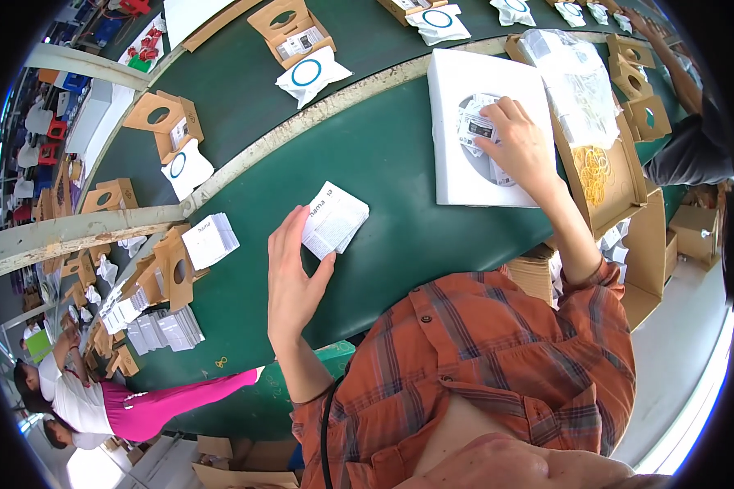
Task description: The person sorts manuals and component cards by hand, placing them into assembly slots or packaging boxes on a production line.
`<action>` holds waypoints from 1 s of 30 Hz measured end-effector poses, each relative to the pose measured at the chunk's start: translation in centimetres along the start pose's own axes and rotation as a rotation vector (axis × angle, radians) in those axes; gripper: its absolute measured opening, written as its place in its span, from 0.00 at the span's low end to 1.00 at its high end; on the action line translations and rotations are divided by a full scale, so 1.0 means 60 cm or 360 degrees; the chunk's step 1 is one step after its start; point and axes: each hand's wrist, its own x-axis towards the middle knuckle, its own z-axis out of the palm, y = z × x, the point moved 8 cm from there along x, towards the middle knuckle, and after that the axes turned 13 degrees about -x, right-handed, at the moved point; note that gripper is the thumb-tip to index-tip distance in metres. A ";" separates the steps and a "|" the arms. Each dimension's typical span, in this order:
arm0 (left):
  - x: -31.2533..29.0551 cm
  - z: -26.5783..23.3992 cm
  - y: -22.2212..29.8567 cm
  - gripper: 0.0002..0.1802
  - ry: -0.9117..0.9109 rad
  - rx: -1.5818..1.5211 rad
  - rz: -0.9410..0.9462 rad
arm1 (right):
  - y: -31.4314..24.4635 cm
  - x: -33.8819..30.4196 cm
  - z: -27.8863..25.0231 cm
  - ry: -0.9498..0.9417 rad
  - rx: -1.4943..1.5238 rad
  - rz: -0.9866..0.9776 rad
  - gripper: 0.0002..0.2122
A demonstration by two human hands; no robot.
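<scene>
My left hand (294,273) rests beside a small stack of white printed leaflets (334,222) on the green table. Its fingers are stretched out along the stack's left side, and the thumb points at the near edge. My right hand (519,143) reaches into the round opening of a white foam box (457,178). Thumb and fingertips close on the edge of a small white printed card (475,128) with a dark rectangle on it. More such cards lie under it, partly hidden by the hand.
A cardboard tray (620,200) with yellow rubber bands (593,173) and clear plastic bags (575,85) adjoins the foam box. Beyond a metal rail (302,121), open brown boxes (289,33) and white pouches (311,75) line a conveyor. More leaflets (210,241) lie left. Other people work nearby.
</scene>
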 end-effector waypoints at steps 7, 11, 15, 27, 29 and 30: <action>-0.009 -0.003 -0.018 0.36 0.0051 -0.0138 -0.0139 | -0.003 0.001 0.030 -0.0142 -0.0151 -0.0008 0.16; -0.015 -0.008 -0.031 0.35 0.0103 -0.0305 -0.0206 | -0.019 0.008 0.027 -0.0076 -0.0084 -0.0071 0.15; -0.010 -0.007 -0.034 0.34 0.0091 -0.0620 -0.0188 | 0.003 0.002 0.026 -0.0114 0.0005 0.0003 0.11; -0.026 -0.015 -0.075 0.27 0.0440 -0.1086 -0.0389 | -0.002 0.002 0.040 -0.0145 -0.0058 -0.0021 0.13; -0.036 -0.020 -0.075 0.27 0.0490 -0.1147 -0.0365 | -0.016 0.008 0.025 -0.0086 -0.0038 0.0025 0.14; -0.038 -0.025 -0.069 0.26 0.0512 -0.1163 -0.0372 | -0.014 0.008 0.027 -0.0113 -0.0042 0.0034 0.15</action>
